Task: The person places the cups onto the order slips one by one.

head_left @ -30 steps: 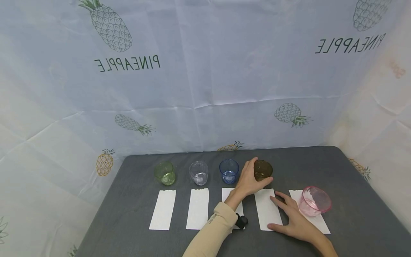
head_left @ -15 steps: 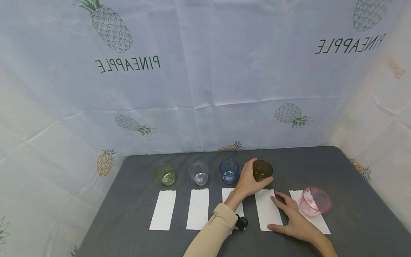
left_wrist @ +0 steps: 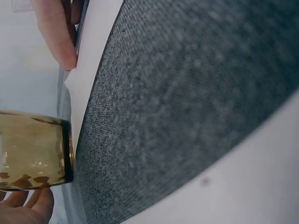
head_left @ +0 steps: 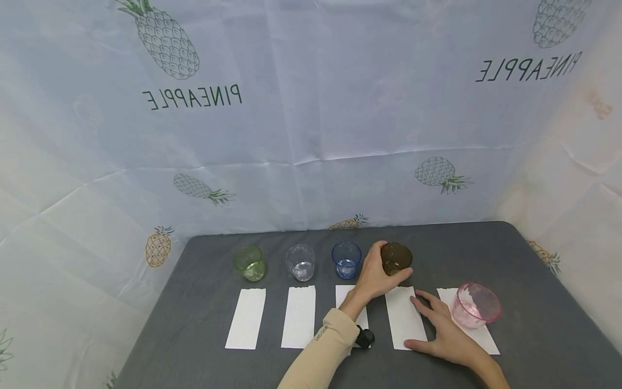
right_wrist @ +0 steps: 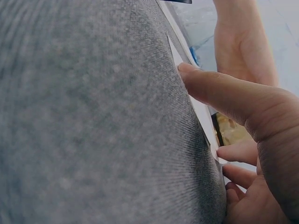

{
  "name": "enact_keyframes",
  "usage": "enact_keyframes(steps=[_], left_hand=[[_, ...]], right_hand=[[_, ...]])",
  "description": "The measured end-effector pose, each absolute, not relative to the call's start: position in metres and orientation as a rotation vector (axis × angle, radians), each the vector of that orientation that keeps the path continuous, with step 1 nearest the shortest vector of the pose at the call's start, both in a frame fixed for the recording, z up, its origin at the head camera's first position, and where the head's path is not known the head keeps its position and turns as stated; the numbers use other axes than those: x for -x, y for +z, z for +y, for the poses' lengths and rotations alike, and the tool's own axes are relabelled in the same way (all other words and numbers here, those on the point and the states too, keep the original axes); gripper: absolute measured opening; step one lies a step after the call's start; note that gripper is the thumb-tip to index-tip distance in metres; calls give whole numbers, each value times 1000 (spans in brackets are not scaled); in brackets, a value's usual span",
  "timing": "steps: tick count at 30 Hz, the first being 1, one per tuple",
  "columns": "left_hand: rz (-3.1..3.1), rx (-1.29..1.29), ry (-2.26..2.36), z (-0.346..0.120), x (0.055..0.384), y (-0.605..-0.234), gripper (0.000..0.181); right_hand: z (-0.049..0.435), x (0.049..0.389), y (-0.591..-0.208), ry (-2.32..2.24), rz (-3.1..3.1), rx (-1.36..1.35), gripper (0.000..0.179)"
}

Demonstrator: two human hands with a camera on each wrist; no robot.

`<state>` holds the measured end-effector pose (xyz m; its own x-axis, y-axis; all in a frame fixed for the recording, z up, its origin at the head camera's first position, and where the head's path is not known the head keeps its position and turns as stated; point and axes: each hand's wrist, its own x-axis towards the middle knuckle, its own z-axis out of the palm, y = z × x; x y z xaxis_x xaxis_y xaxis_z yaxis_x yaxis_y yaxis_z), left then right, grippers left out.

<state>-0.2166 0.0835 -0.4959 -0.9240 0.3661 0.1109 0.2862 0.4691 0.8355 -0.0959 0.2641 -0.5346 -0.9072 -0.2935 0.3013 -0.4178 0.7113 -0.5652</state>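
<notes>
In the head view my left hand (head_left: pixel 375 275) holds an amber-brown glass (head_left: pixel 396 258) between thumb and fingers, behind the fourth white paper strip (head_left: pixel 404 316). The left wrist view has this amber glass (left_wrist: pixel 32 149) side-on, with fingertips (left_wrist: pixel 43 203) at its wall. Whether its base touches the table, I cannot tell. My right hand (head_left: pixel 444 335) spreads over that strip, its thumb near the front edge and fingertips by the far right edge. Close up in the right wrist view, the right thumb (right_wrist: pixel 219 91) rests at the paper (right_wrist: pixel 202 114).
Green (head_left: pixel 250 263), clear (head_left: pixel 301 263) and blue (head_left: pixel 347 260) glasses stand in a row to the left. Paper strips lie in front of them, such as one strip (head_left: pixel 246 319). A pink glass (head_left: pixel 476 305) stands on the rightmost strip. A pineapple-print cloth (head_left: pixel 301 119) hangs behind the table.
The amber glass and my left fingers have shifted very slightly to the left. My right hand stays in place on the paper, and the other glasses have not moved.
</notes>
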Motion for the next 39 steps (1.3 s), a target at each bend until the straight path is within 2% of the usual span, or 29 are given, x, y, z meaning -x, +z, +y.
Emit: enact_keyframes(steps=[39], left_hand=[[2582, -712, 1440, 78, 207, -472, 82]], right_hand=[[264, 96, -534, 991, -2729, -579, 97]])
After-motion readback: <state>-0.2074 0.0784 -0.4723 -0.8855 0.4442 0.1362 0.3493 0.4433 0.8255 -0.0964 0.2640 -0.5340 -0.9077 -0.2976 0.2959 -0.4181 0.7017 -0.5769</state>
